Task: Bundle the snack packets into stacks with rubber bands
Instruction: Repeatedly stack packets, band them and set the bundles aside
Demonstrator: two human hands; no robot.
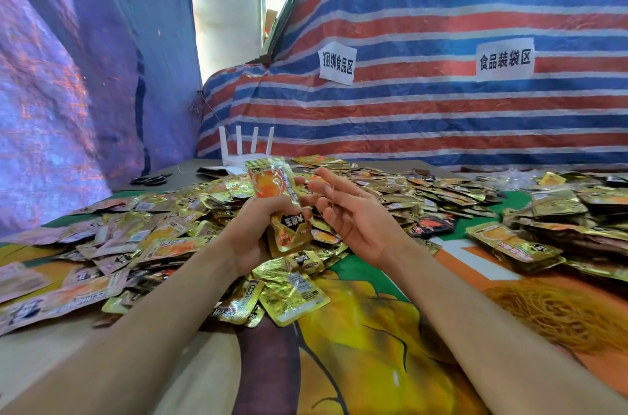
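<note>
Left fingers [276, 203] grip packet stack [269, 181], right fingers [331, 181] beside.

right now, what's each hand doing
Left hand: holding a stack of snack packets.
Right hand: open, fingers straight.

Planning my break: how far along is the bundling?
Early. Some stacks lie at the right, seemingly bundled. The left hand grips a small stack of packets; the right hand is open beside it, a thin band apparently across its fingers. A large loose pile remains.
</note>
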